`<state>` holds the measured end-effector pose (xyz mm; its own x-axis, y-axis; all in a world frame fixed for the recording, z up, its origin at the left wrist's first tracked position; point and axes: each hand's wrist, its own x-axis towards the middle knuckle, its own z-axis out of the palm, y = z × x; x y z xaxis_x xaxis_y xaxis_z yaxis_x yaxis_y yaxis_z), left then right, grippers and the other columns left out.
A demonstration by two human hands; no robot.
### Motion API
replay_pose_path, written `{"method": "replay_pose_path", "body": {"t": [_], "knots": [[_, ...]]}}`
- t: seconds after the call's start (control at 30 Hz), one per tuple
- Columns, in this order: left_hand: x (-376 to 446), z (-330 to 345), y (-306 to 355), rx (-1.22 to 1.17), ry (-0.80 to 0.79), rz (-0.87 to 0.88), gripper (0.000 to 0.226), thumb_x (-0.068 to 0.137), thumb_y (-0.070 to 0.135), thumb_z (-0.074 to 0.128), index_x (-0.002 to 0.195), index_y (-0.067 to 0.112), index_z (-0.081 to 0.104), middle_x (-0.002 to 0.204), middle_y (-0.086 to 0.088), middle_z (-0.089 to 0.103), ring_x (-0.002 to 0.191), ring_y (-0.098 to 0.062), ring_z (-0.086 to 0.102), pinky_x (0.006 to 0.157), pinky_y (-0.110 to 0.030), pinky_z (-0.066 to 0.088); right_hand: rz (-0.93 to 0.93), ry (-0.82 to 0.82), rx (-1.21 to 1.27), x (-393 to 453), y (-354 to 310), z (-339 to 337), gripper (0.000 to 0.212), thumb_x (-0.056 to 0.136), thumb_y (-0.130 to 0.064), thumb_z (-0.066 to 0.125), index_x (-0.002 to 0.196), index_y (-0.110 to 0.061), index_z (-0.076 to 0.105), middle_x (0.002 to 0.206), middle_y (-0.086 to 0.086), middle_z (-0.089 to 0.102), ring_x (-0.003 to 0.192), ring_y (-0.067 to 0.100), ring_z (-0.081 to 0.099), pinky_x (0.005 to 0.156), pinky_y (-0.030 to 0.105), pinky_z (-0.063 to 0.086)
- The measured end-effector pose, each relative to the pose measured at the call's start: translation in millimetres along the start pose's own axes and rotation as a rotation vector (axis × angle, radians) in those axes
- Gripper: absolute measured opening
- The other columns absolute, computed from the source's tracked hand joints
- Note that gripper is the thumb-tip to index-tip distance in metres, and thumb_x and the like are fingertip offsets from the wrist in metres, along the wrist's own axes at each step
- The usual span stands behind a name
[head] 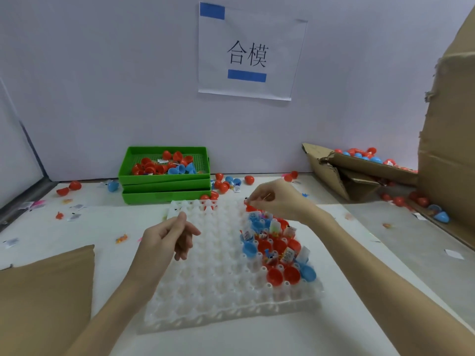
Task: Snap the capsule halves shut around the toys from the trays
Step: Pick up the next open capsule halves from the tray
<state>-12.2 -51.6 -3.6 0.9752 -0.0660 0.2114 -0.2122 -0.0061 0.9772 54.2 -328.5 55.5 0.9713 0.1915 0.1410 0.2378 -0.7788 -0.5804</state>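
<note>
Toy-packing workbench: capsule trays, cartons

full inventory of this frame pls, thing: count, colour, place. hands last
white tray: one, translucent white, table centre; mostly bare cells.
capsule halves: many, red and blue, some holding toys, in the tray's right part.
green trays: a stack, green, behind the white tray; the top one holds red and blue capsule pieces.
loose capsules: several, red and blue, scattered on the table.
cardboard box: one, brown, right rear, holding red and blue capsules.
paper sign: one, white with blue tape, on the wall.
left hand: over the tray, fingers loosely curled, holding nothing.
right hand: at the tray's far edge, pinching something small.
</note>
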Motion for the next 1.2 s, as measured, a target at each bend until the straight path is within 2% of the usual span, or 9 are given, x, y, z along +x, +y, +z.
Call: {"method": "replay_pose_path", "body": {"t": [0.2, 0.37, 0.47, 0.6, 0.73, 0.83, 0.9, 1.03, 1.2], "knots": [[0, 0, 1, 0.029, -0.01, -0.019, 0.051, 0.108, 0.04, 0.045, 0.077, 0.016, 0.078, 0.068, -0.009, 0.065, 0.058, -0.019, 0.057, 0.053, -0.023, 0.045, -0.11, -0.165, -0.175, -29, -16, 2, 0.007, 0.091, -0.027, 0.077, 0.099, -0.028, 0.077, 0.088, -0.021, 0.067, 0.077, 0.003, 0.064, 0.063, 0.004, 0.045], [0, 3, 1, 0.057, -0.025, -0.021, 0.052, 0.111, 0.035, 0.044, 0.076, 0.017, 0.078, 0.066, -0.006, 0.066, 0.057, -0.018, 0.058, 0.051, -0.02, 0.044, -0.192, -0.263, -0.28, -64, -26, 14, 0.011, 0.09, -0.033, 0.078, 0.097, -0.024, 0.08, 0.082, -0.028, 0.055, 0.083, -0.006, 0.057, 0.073, -0.004, 0.036], [-1, 3, 1, 0.088, -0.045, -0.018, 0.05, 0.11, 0.032, 0.046, 0.076, 0.016, 0.078, 0.066, -0.006, 0.066, 0.057, -0.018, 0.058, 0.052, -0.02, 0.044, -0.221, -0.217, -0.36, -73, -27, 22, 0.013, 0.094, -0.025, 0.074, 0.104, -0.019, 0.079, 0.083, -0.025, 0.047, 0.077, -0.002, 0.049, 0.075, -0.004, 0.033], [-3, 2, 1, 0.145, -0.069, 0.016, 0.038, 0.107, 0.025, 0.055, 0.077, 0.018, 0.077, 0.068, -0.002, 0.066, 0.059, -0.017, 0.058, 0.054, -0.021, 0.045, -0.234, -0.144, -0.4, -74, -28, 23, 0.012, 0.096, -0.028, 0.072, 0.106, -0.023, 0.077, 0.097, -0.013, 0.051, 0.087, 0.006, 0.047, 0.069, 0.01, 0.04], [-3, 4, 1, 0.266, -0.08, 0.024, 0.007, 0.097, 0.025, 0.072, 0.103, 0.027, 0.074, 0.089, 0.011, 0.073, 0.073, -0.01, 0.07, 0.066, -0.02, 0.054, -0.314, 0.001, -0.359, -72, -32, 25, 0.015, 0.095, -0.03, 0.072, 0.109, -0.03, 0.075, 0.103, -0.013, 0.052, 0.088, 0.005, 0.047, 0.069, 0.011, 0.039], [-3, 4, 3, 0.267, -0.129, -0.014, 0.032, 0.092, 0.027, 0.078, 0.12, 0.035, 0.067, 0.107, 0.017, 0.075, 0.093, -0.008, 0.073, 0.083, -0.024, 0.061, -0.367, 0.06, -0.264, -72, -36, 34, 0.021, 0.093, -0.031, 0.071, 0.114, -0.03, 0.076, 0.104, -0.012, 0.058, 0.087, 0.006, 0.052, 0.072, 0.014, 0.048], [-4, 4, 4, 0.255, -0.152, -0.008, 0.03, 0.092, 0.024, 0.078, 0.119, 0.034, 0.068, 0.107, 0.018, 0.077, 0.098, -0.005, 0.073, 0.09, -0.026, 0.06, -0.395, 0.096, -0.209, -74, -36, 43, 0.022, 0.093, -0.034, 0.068, 0.112, -0.029, 0.077, 0.103, -0.011, 0.062, 0.087, 0.006, 0.054, 0.074, 0.015, 0.05], [-6, 5, 4, 0.187, -0.124, 0.032, 0.021, 0.094, 0.014, 0.075, 0.111, 0.026, 0.073, 0.101, 0.007, 0.08, 0.094, -0.015, 0.077, 0.087, -0.036, 0.063, -0.418, 0.168, -0.104, -78, -32, 62, 0.024, 0.092, -0.035, 0.063, 0.106, -0.024, 0.078, 0.099, -0.009, 0.066, 0.083, 0.006, 0.057, 0.073, 0.014, 0.051], [-7, 7, 8, 0.134, -0.092, 0.133, 0.026, 0.088, 0.016, 0.083, 0.104, 0.034, 0.073, 0.11, 0.01, 0.078, 0.1, -0.014, 0.076, 0.087, -0.023, 0.06, -0.379, 0.153, -0.065, -82, -30, 67, 0.026, 0.094, -0.038, 0.058, 0.111, -0.027, 0.074, 0.108, -0.014, 0.069, 0.083, -0.004, 0.059, 0.078, 0.012, 0.054]]}}
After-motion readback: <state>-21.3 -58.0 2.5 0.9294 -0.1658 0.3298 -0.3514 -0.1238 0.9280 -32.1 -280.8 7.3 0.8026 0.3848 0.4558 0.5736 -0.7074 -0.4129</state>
